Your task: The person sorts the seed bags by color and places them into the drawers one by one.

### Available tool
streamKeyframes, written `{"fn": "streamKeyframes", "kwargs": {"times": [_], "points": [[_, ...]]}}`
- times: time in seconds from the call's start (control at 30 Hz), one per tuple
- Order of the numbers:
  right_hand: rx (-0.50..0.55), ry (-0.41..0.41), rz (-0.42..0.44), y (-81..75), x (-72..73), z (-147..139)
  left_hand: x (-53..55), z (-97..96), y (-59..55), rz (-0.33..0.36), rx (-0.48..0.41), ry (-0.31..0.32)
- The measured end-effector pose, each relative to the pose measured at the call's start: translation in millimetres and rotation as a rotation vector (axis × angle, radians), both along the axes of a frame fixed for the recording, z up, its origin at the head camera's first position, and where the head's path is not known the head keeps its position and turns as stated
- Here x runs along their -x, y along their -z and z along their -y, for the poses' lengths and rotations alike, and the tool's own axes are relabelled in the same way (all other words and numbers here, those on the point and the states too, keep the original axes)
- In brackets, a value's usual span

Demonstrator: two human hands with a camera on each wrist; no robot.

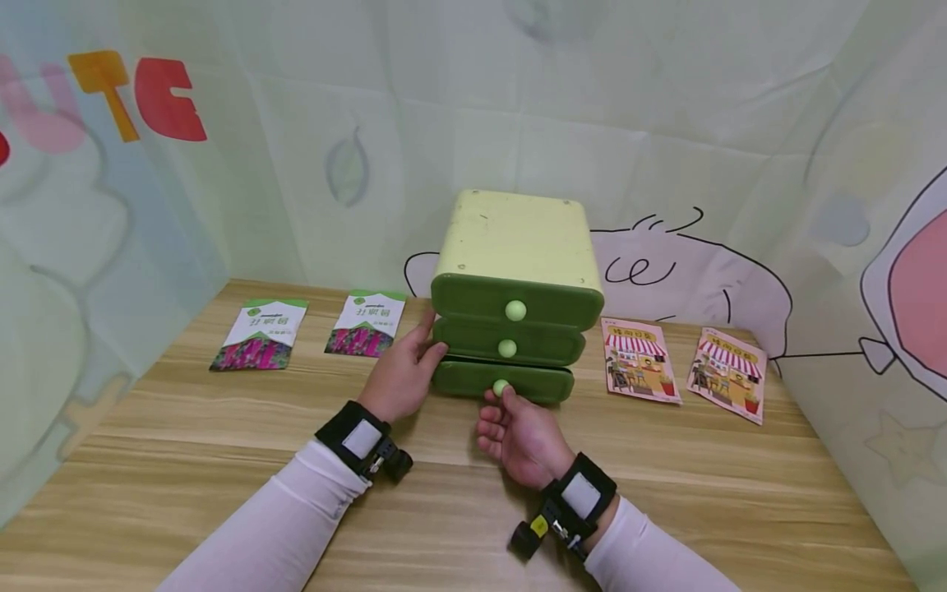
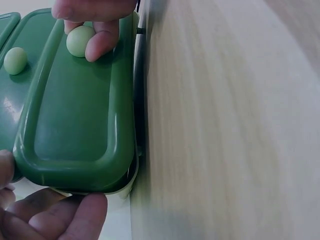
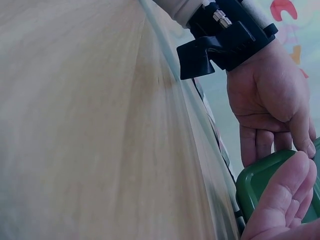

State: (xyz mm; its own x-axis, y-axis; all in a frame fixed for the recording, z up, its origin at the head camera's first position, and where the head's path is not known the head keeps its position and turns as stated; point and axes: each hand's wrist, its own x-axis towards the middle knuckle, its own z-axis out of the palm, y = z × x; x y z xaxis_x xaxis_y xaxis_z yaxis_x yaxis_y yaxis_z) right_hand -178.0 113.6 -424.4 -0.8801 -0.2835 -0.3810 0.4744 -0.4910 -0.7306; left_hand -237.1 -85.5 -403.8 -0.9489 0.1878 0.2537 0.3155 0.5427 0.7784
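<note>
A small drawer cabinet with a cream casing and three green drawers stands on the table. My left hand holds its left side, thumb at the front edge and fingers along the side. With thumb and fingers, my right hand pinches the round pale green knob of the bottom drawer. That drawer's front stands slightly out from the casing, with a dark gap above it. The middle drawer and top drawer have matching knobs. The cabinet's inside is hidden.
Two seed packets with pink flowers, one at the far left and one nearer, lie left of the cabinet. Two pink shop-picture packets, an inner one and an outer one, lie to its right. A printed cloth hangs behind the table.
</note>
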Motion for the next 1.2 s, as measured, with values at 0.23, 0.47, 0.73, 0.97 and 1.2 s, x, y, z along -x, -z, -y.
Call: {"fn": "streamKeyframes", "kwargs": {"times": [0.23,0.47,0.73,0.97,1.2], "points": [[-0.002,0.008,0.017,0.6,0.6,0.5,0.2,0.0,0.0,-0.007,-0.001,0.001],[0.013,0.007,0.031,0.0,2.5,0.4,0.4,0.3,-0.8,-0.004,0.006,-0.008],[0.023,0.016,0.039,-0.2,4.0,1.0,1.2,0.1,0.3,-0.004,0.003,-0.008],[0.028,0.022,0.045,-0.5,5.4,1.8,1.3,-0.1,0.9,-0.002,-0.003,-0.002],[0.031,0.026,0.042,-1.3,5.5,2.9,1.6,-0.6,1.3,-0.013,-0.004,-0.006]]}}
